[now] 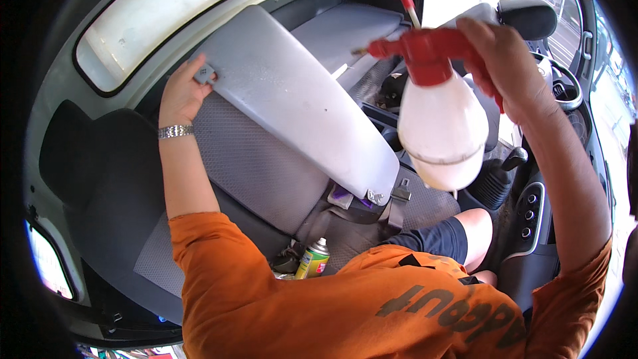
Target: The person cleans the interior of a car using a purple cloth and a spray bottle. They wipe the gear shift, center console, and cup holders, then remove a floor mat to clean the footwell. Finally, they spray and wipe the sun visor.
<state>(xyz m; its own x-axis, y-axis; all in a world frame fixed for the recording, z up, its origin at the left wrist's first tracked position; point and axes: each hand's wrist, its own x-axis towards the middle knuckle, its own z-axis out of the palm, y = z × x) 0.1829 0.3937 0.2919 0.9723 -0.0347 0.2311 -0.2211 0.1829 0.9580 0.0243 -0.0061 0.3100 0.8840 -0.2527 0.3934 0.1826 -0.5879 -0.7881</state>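
A long grey panel [294,94] with a smooth, slightly speckled face leans diagonally across the seat backs of a vehicle cab. My left hand [187,87] grips its upper left edge at a small grey bracket [204,74], fingers partly hidden. My right hand [498,60] is raised over the centre of the cab and wrapped around the red handle of a pump spray bottle [443,124]. The bottle has a translucent white body, and its pump rod stands pulled up. Its brass-tipped nozzle points left, towards the panel. A metal fitting [375,196] sits at the panel's lower end.
A yellow-green aerosol can [313,259] stands on the seat close to my body. Beside the panel's lower end are a seat-belt buckle [401,190] and a white-and-purple item [341,196]. The gear lever [514,159] and steering wheel [573,82] are on the right.
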